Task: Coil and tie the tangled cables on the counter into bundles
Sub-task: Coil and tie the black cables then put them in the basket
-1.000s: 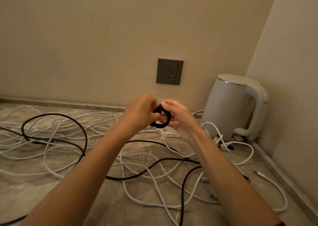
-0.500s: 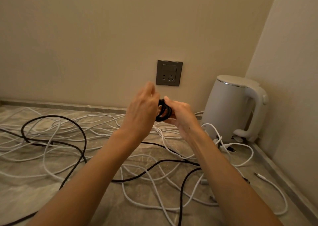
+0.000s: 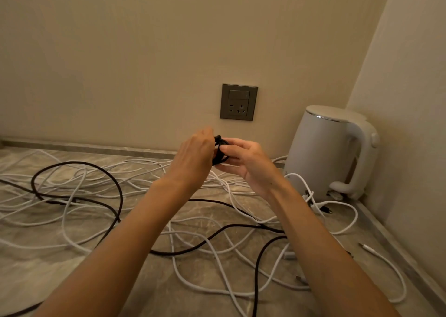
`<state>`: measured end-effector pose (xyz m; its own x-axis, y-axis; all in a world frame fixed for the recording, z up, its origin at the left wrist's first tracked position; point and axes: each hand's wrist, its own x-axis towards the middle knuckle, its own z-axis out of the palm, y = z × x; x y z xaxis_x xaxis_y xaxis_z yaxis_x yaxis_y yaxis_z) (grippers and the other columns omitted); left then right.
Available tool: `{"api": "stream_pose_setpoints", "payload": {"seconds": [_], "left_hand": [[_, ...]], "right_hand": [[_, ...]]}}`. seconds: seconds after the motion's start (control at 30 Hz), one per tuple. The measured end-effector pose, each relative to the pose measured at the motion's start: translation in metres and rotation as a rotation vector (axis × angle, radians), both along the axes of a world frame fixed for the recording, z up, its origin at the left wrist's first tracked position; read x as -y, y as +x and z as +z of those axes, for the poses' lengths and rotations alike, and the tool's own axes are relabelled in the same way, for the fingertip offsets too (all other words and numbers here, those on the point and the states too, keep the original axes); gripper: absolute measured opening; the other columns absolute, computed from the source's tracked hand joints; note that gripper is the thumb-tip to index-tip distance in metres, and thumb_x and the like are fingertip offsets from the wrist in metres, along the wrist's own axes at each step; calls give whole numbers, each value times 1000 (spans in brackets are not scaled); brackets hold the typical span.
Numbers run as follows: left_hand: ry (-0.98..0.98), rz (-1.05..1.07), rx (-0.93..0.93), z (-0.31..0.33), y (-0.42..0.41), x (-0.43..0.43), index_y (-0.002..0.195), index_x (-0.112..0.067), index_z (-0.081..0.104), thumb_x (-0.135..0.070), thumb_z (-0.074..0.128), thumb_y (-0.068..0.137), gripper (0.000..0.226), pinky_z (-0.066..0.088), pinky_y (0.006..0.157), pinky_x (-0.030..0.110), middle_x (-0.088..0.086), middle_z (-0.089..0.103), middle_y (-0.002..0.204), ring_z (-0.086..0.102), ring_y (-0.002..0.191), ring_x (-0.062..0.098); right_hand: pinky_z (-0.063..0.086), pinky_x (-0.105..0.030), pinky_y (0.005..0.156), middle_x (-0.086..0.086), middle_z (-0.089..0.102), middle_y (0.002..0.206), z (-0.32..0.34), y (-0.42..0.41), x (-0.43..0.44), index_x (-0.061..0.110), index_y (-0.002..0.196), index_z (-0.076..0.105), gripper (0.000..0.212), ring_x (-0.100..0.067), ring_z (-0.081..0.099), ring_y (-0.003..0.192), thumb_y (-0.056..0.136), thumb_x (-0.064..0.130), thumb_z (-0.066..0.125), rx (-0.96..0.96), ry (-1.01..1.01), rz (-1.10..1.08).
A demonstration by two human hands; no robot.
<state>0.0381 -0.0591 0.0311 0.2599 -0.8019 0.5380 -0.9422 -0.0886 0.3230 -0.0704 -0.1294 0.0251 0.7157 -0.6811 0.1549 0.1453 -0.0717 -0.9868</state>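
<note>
Both hands hold the small black coil (image 3: 220, 148) up between them, above the loose white cables (image 3: 140, 169) spread over the counter (image 3: 36, 275). The right hand (image 3: 248, 164) pinches it between thumb and curled fingers. The left hand (image 3: 195, 157) curls round its other side, its fingertips lower than half a second ago and covering more of the coil.
</note>
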Motion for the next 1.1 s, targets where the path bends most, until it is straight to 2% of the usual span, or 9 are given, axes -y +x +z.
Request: {"api": "stream_pose_setpoints", "payload": {"seconds": [0.1,0.33,0.43,0.57,0.67,0.8,0.9,1.0,1.1], "left_hand": [[17,-29,10,-2,0,1,103,-5,45,-8,44,96,8,41,66,33,14,54,97,54,81,30],[18,-22,37,-9,0,4,102,-9,41,-4,46,94,11,44,67,29,7,45,95,45,74,18],[18,-40,-12,-10,2,5,103,-7,45,-5,45,94,10,35,65,25,3,40,94,42,76,18],[11,-104,-169,-4,11,5,98,-4,55,-3,53,88,10,46,78,38,13,54,99,52,86,28],[87,-135,-255,2,15,1,94,-13,53,-7,56,88,10,48,78,33,9,49,103,52,88,24],[151,-100,-69,4,10,-2,104,-10,52,-9,53,90,13,39,74,27,3,40,99,46,84,20],[168,-61,86,5,8,-3,104,-11,52,-11,51,91,12,42,72,29,3,46,96,48,81,20],[207,-66,108,5,8,-3,103,-9,51,-7,48,92,12,46,76,34,7,49,97,50,83,24],[178,-84,72,2,8,0,102,-8,52,-5,47,92,12,40,68,26,5,45,92,46,79,22]], "right_hand": [[51,-37,88,-7,67,90,-1,3,-2,19,95,64,22,-16,65,82,94,4,49,3,-6,-22],[40,-27,71,-1,64,90,-7,4,-2,26,101,62,28,-1,62,70,96,7,42,-43,-87,-55],[36,-27,68,-2,64,91,-9,4,-1,23,101,63,29,-1,61,70,95,6,40,-60,-112,-62],[36,-23,63,-3,61,86,-9,3,1,16,100,65,29,-6,55,73,93,3,40,-28,-53,-36],[34,-24,63,-7,60,91,-10,3,2,14,98,65,31,-17,49,82,92,-1,40,-24,-20,-16],[31,-26,62,-11,57,92,-8,2,1,12,93,66,32,-16,46,76,92,-3,38,-48,-20,-10],[31,-26,63,-12,56,92,-8,1,1,11,92,66,31,-15,46,75,92,-2,38,-75,-35,-21],[32,-26,65,-14,57,96,-9,1,1,11,94,67,31,-17,45,77,92,-1,39,-108,-66,-22],[39,-35,71,-16,58,97,-9,-1,4,10,93,68,33,-26,43,83,90,-4,39,-95,-68,-22]]}}
